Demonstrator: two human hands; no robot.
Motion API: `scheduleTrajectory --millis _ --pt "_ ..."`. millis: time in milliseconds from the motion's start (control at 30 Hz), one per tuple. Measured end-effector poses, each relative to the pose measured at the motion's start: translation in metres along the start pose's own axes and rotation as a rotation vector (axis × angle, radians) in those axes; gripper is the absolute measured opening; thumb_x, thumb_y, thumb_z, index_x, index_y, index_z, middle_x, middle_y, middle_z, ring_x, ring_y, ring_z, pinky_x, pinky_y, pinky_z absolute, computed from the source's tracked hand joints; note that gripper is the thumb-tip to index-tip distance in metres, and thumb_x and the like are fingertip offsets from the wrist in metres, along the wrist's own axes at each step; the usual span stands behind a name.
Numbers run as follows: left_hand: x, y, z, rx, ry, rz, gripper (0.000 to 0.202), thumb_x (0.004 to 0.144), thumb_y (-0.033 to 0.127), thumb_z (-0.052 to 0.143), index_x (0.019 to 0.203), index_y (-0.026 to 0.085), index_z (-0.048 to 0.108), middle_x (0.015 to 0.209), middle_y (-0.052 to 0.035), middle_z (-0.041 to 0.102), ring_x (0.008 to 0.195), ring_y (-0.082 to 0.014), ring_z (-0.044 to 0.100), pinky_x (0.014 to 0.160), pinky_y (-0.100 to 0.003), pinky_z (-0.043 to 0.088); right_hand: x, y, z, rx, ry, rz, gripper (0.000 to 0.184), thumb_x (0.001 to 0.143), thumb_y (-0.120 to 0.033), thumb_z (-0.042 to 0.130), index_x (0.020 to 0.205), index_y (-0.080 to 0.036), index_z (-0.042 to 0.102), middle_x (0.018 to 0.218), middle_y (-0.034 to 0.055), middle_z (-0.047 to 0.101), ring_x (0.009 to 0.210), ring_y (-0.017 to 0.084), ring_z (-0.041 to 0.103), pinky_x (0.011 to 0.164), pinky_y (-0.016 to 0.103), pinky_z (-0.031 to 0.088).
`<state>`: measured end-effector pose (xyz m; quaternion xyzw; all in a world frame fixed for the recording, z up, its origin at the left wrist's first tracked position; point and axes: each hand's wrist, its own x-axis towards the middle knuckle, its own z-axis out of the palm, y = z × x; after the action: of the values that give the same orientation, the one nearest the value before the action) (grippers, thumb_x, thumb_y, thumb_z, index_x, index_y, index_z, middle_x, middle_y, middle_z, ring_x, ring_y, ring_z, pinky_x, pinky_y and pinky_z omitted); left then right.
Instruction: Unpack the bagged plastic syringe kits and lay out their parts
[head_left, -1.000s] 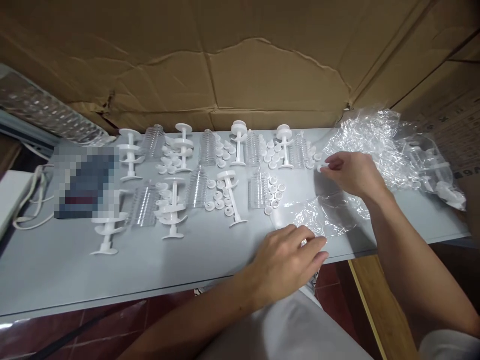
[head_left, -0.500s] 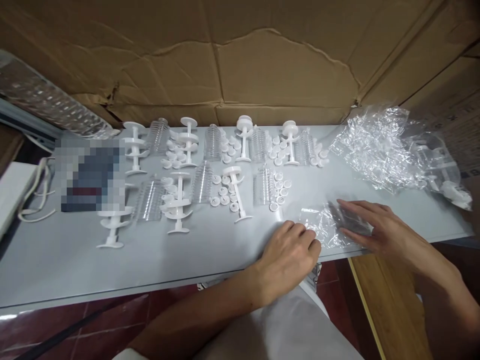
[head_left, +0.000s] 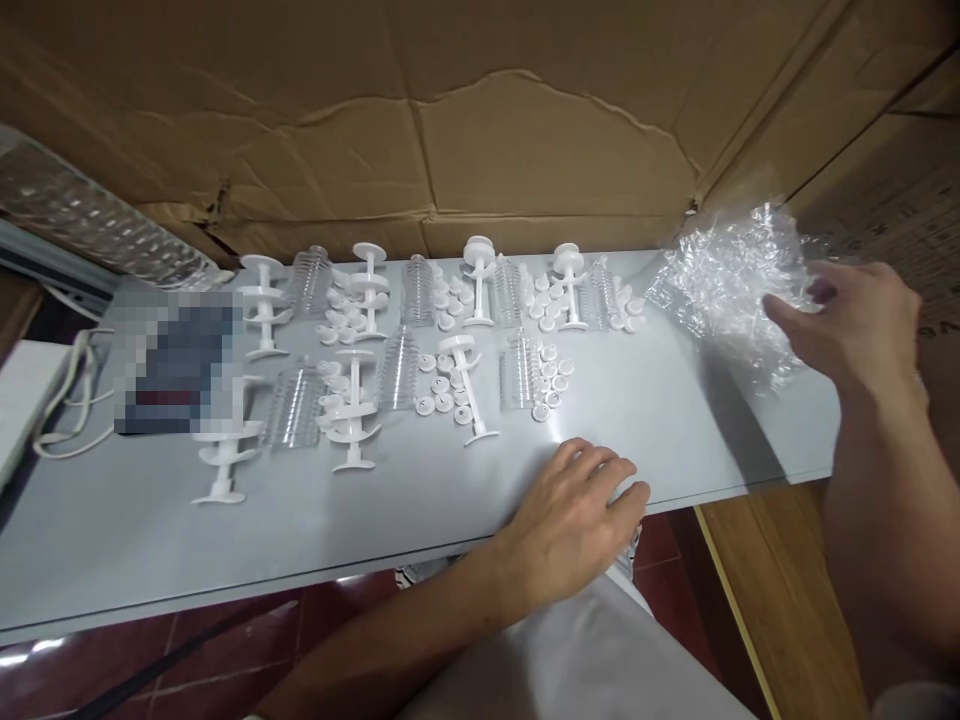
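My left hand (head_left: 581, 515) rests on the front of the grey table (head_left: 420, 510), its fingers loosely bent and apart, with nothing in them. Over at the right, my right hand (head_left: 859, 325) is at the edge of a pile of crinkled clear plastic bags (head_left: 739, 290). Its thumb and fingers are apart; whether they touch the plastic I cannot tell. Nearest my left hand lie a white plunger-like rod with flanges (head_left: 469, 390), a clear ribbed tube (head_left: 519, 370) and several small round white pieces (head_left: 551, 385).
More white flanged rods (head_left: 352, 415), clear ribbed tubes (head_left: 296, 405) and white pieces (head_left: 345, 315) lie in two rows. Cardboard (head_left: 540, 150) stands along the back. White cables (head_left: 71, 400) and a blurred-out flat object (head_left: 180, 365) are at left.
My right hand has moved from the front edge up and right to the plastic pile. The clear plastic that lay beside my left hand is gone from there. My left hand's fingers have spread slightly.
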<state>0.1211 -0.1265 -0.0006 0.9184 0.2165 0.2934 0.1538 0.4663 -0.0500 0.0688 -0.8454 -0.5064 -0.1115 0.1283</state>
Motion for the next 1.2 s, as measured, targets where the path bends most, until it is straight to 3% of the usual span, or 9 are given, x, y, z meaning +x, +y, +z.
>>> scheduleTrajectory --millis 100,200,300,433,567,700,767,1033,1200 --pt "-0.004 -0.003 0.001 -0.012 -0.005 -0.001 0.013 0.103 0.013 0.059 0.108 0.015 0.070 0.109 -0.0076 0.073 0.103 -0.0206 0.068 0.095 -0.040 0.054 0.011 -0.020 0.021 -0.026 -0.080 -0.182 0.085 0.088 -0.069 0.069 0.155 -0.018 0.054 0.158 0.0271 0.049 0.146 0.042 0.045 0.115 0.056 0.036" --pt "-0.009 -0.006 -0.001 -0.030 -0.025 -0.027 0.012 0.104 0.015 0.058 0.107 0.016 0.070 0.106 -0.0066 0.073 0.101 -0.0199 0.067 0.094 -0.039 0.054 0.010 -0.030 0.041 -0.049 -0.163 -0.312 0.081 0.088 -0.064 0.074 0.156 -0.024 0.054 0.169 0.0230 0.038 0.158 0.048 0.026 0.122 0.069 0.016" --pt "-0.013 -0.008 -0.001 -0.046 -0.040 -0.028 0.013 0.105 0.016 0.058 0.106 0.016 0.070 0.105 -0.0060 0.074 0.099 -0.0195 0.068 0.094 -0.039 0.053 0.018 -0.034 0.053 -0.067 -0.197 -0.245 0.071 0.092 -0.061 0.069 0.147 -0.015 0.063 0.167 0.0284 0.037 0.157 0.051 0.024 0.120 0.073 0.011" --pt "-0.014 -0.010 0.002 -0.081 -0.043 -0.014 0.012 0.104 0.016 0.059 0.106 0.016 0.070 0.101 -0.0045 0.074 0.095 -0.0184 0.068 0.094 -0.039 0.053 0.039 -0.041 0.058 -0.067 -0.158 -0.102 0.072 0.097 -0.062 0.058 0.141 -0.005 0.063 0.162 0.0334 0.039 0.154 0.051 0.028 0.118 0.073 0.010" --pt "-0.015 -0.012 0.005 -0.105 -0.053 -0.013 0.011 0.104 0.017 0.059 0.106 0.017 0.070 0.100 -0.0038 0.074 0.095 -0.0182 0.068 0.094 -0.039 0.053 0.051 -0.048 0.057 -0.072 -0.169 0.052 0.082 0.095 -0.067 0.061 0.143 -0.001 0.059 0.163 0.0359 0.035 0.154 0.054 0.027 0.118 0.072 0.010" --pt "-0.017 -0.013 0.003 -0.133 -0.067 -0.014 0.011 0.105 0.018 0.059 0.108 0.017 0.069 0.100 -0.0030 0.074 0.095 -0.0174 0.068 0.094 -0.039 0.052 0.048 -0.058 0.048 -0.030 -0.189 0.117 0.105 0.088 -0.073 0.068 0.161 -0.002 0.040 0.170 0.0394 0.013 0.155 0.062 0.015 0.117 0.075 0.008" --pt "-0.018 -0.014 0.001 -0.136 -0.072 -0.022 0.010 0.104 0.018 0.059 0.107 0.018 0.069 0.099 -0.0027 0.074 0.094 -0.0172 0.069 0.094 -0.039 0.052 0.046 -0.063 0.044 -0.031 -0.183 0.114 0.111 0.086 -0.076 0.067 0.163 -0.002 0.035 0.171 0.0390 0.009 0.154 0.064 0.013 0.116 0.076 0.007" --pt "-0.022 -0.011 -0.005 -0.148 -0.059 -0.044 0.011 0.104 0.018 0.060 0.108 0.018 0.070 0.096 -0.0028 0.075 0.090 -0.0173 0.069 0.092 -0.039 0.052 0.041 -0.074 0.033 -0.044 -0.216 0.077 0.101 0.091 -0.070 0.066 0.162 -0.003 0.038 0.172 0.0361 0.015 0.156 0.063 0.011 0.119 0.076 0.003" --pt "-0.024 -0.008 -0.016 -0.161 -0.017 -0.051 0.009 0.104 0.018 0.062 0.107 0.017 0.070 0.096 -0.0018 0.076 0.088 -0.0161 0.069 0.090 -0.037 0.054 0.004 -0.075 0.014 0.033 -0.046 -0.058 0.083 0.099 -0.063 0.058 0.159 -0.007 0.044 0.170 0.0340 0.027 0.160 0.052 0.018 0.123 0.074 0.006"
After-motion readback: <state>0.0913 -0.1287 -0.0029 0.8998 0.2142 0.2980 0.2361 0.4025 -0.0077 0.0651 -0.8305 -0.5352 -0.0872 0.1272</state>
